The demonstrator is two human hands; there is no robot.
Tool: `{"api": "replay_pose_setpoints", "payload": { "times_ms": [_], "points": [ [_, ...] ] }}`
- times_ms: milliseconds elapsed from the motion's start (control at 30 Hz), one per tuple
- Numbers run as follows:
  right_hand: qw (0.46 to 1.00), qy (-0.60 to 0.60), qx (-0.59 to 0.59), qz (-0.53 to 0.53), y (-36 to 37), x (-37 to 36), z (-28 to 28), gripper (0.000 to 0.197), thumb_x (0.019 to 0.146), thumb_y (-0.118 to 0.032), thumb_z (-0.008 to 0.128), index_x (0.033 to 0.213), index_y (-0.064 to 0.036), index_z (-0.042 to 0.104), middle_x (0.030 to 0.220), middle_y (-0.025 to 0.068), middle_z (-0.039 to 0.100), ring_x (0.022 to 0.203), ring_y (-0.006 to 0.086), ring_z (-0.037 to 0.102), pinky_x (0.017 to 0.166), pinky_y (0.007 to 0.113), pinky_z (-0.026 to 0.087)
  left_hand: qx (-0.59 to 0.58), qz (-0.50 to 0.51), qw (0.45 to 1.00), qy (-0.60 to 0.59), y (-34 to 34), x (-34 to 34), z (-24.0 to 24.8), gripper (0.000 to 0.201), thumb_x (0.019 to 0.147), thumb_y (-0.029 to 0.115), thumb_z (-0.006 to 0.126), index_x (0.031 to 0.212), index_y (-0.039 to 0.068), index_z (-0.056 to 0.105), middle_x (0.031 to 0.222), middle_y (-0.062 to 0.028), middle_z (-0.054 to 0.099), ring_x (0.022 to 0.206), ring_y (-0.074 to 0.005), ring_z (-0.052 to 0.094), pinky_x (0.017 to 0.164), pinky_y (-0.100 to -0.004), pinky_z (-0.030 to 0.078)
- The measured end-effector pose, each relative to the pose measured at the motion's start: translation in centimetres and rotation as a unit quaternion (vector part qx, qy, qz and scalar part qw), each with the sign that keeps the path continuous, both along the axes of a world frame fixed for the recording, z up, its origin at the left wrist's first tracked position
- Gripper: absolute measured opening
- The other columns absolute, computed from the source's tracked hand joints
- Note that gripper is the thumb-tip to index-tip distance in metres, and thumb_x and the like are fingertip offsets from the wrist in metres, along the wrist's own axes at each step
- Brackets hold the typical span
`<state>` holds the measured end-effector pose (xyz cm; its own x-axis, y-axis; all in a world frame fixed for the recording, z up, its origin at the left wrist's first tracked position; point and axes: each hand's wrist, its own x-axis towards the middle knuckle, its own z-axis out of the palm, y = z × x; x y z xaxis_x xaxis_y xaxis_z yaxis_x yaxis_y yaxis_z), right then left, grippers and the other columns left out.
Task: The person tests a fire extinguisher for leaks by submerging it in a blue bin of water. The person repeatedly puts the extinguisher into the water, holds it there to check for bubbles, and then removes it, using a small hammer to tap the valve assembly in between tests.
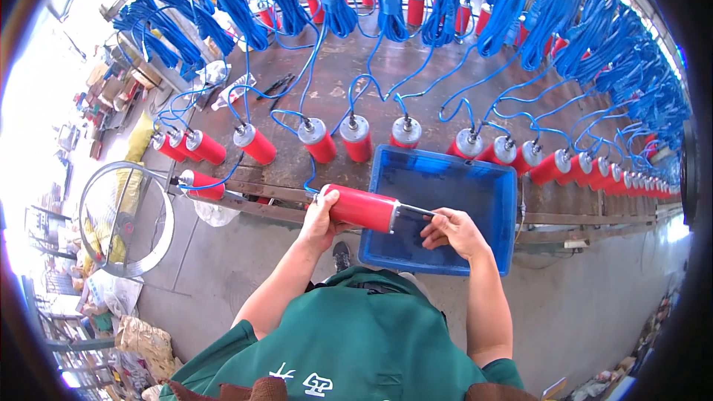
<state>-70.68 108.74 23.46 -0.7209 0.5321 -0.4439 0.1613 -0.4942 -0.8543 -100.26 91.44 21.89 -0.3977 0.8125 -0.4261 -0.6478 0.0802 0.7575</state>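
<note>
Fingers of my right hand [459, 236] pinch a slim rod [416, 211] jutting from a red cylinder [362, 209], its other end clasped in my left hand [319, 225] (thumb on top) near a blue tray [509, 208]. Beyond, more red cylinders [257, 146] line the brown table [327, 85]; bundled blue cables [391, 4] crowd its far side.

"What's this place, then?"

"A workshop, by the look: red cylinders [357, 148] lined along a worn bench [336, 65], bundled blue cables [338, 11] behind, sacks [142, 136] and clutter [119, 93] about the floor [587, 293]."
</note>
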Motion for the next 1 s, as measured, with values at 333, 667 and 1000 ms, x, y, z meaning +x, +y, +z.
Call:
{"api": "replay_pose_setpoints", "payload": {
  "times_ms": [333,667,1000],
  "points": [
    [0.952,-0.107,0.27,-0.091,-0.9,-0.9,-1.1,0.031,0.113,-0.024,0.054,0.114,0.0016,0.071,0.103,0.0123,0.074,0.071,0.0172,0.068,0.062,0.028,0.055,-0.015,0.003,1.0,0.014,0.0,0.2,-0.3,0.051,0.098,0.045,0.072,0.133,0.011,0.057,0.126,-0.0115,0.07,0.112,-0.0266,0.074,0.091,-0.0506,0.066],
    [0.978,-0.048,0.125,-0.157,-1.8,-1.2,-1.9,0.028,0.112,-0.023,0.062,0.127,-0.0002,0.067,0.086,0.0089,0.073,0.07,0.0152,0.066,0.062,0.028,0.054,-0.016,0.01,1.0,0.019,0.0,0.5,-0.4,0.052,0.097,0.046,0.074,0.134,0.013,0.058,0.124,-0.0097,0.07,0.111,-0.0253,0.073,0.09,-0.0511,0.067],
    [0.995,-0.061,0.008,-0.073,0.3,0.5,-1.9,0.034,0.111,-0.032,0.064,0.094,-0.003,0.067,0.067,0.0048,0.066,0.055,0.0131,0.059,0.054,0.027,0.048,-0.024,0.033,0.999,0.025,0.3,0.7,-1.7,0.053,0.096,0.045,0.075,0.133,0.012,0.057,0.123,-0.0102,0.07,0.109,-0.0267,0.074,0.085,-0.0503,0.067]
  ]
}}
